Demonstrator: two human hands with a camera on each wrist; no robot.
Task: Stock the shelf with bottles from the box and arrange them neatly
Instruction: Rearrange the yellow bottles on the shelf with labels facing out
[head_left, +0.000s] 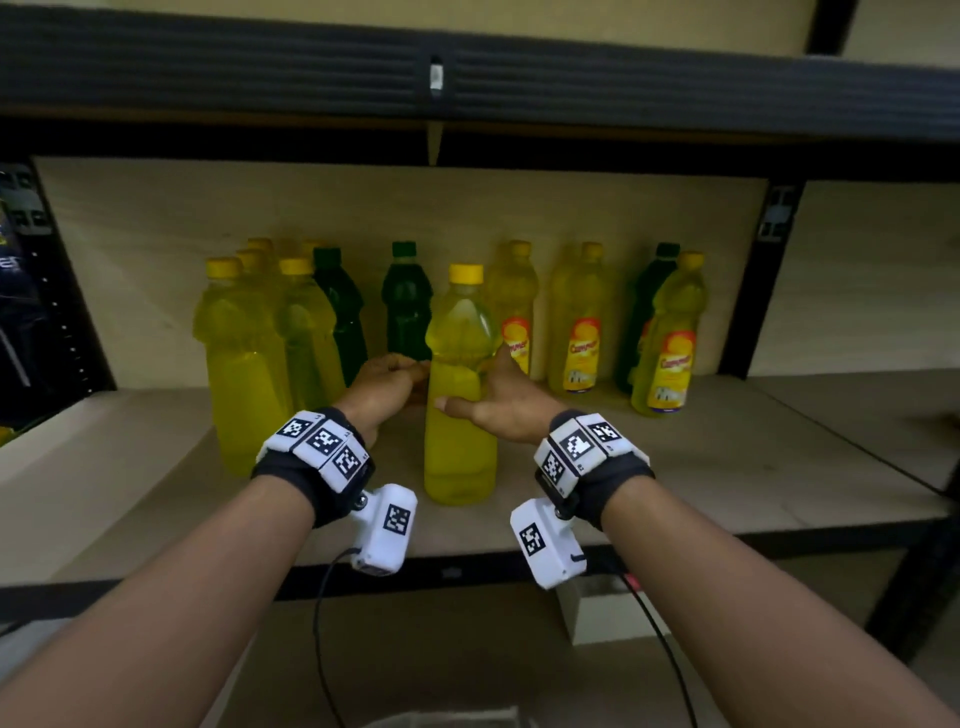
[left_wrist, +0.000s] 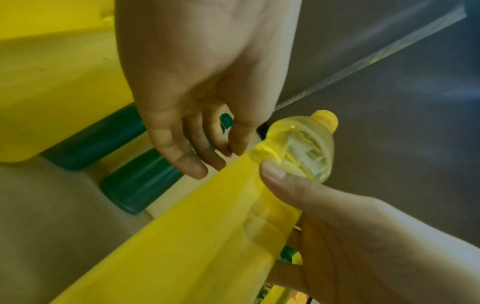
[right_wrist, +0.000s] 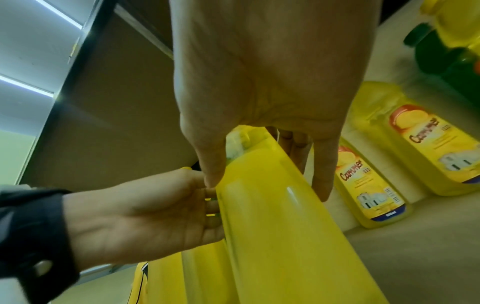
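A yellow bottle (head_left: 460, 415) with a yellow cap stands upright on the wooden shelf (head_left: 727, 467), in front of the back rows. My right hand (head_left: 501, 405) grips its waist, thumb across the front and fingers round the back; in the left wrist view those fingers show through the yellow bottle (left_wrist: 194, 236). My left hand (head_left: 387, 379) is at the bottle's left side, its loosely bent fingertips (left_wrist: 200, 170) touching the wall. The right wrist view shows the right hand (right_wrist: 259, 82) over the yellow bottle (right_wrist: 272, 226) and the left hand (right_wrist: 145, 209) against it.
Several unlabelled yellow bottles (head_left: 239, 364) crowd the left. Two green bottles (head_left: 408, 301) stand behind the hands. Labelled yellow bottles (head_left: 576, 322) and another green one (head_left: 649, 312) are at the right. A dark upper shelf beam (head_left: 467, 83) hangs overhead; bare board lies at front right.
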